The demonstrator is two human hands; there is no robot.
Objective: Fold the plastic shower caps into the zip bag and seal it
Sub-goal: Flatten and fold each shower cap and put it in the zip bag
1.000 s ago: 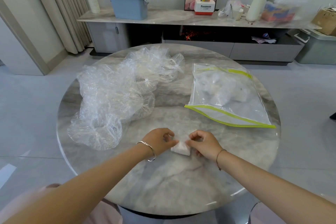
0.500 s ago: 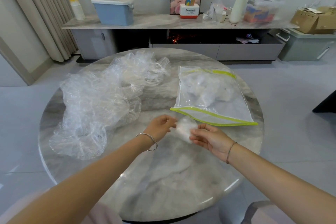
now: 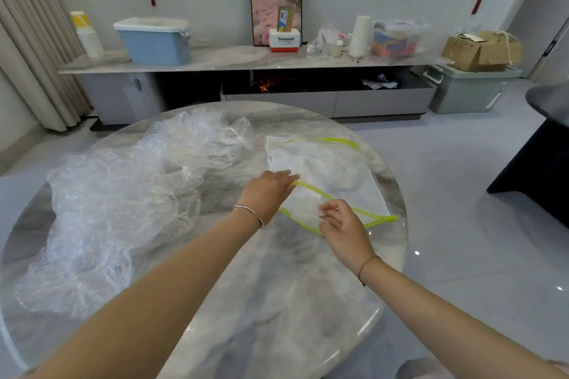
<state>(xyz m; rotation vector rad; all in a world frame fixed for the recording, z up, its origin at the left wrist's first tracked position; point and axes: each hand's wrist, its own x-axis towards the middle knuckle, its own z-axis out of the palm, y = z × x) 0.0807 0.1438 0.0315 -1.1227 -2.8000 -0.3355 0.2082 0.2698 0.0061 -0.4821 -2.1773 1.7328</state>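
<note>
Sits at a round table (image 3: 277,301) with a glossy, grey-veined marble top. Pinches the raised upper green strip of the zip bag (image 3: 348,191) with the left hand (image 3: 268,194), keeping its mouth agape toward the near edge. Grips a small folded shower cap (image 3: 303,212), blurred and whitish, in the curled fingers of the right hand (image 3: 345,231), right at the bag's mouth between the two green strips. Hands close together, not touching.

Bag flat on the table's far right part, with more white bundles visible through its clear wall. On the left half, a big loose heap of shower caps (image 3: 123,194), clear and crinkled, just beside the bag.

Beyond the table, pale shiny floor (image 3: 462,209) and a long low sideboard (image 3: 234,60) against the wall. On it, a blue bin (image 3: 155,43) with a white lid, a framed picture (image 3: 264,0) and a cardboard box (image 3: 480,51). At far left, a beige curtain (image 3: 27,55).
</note>
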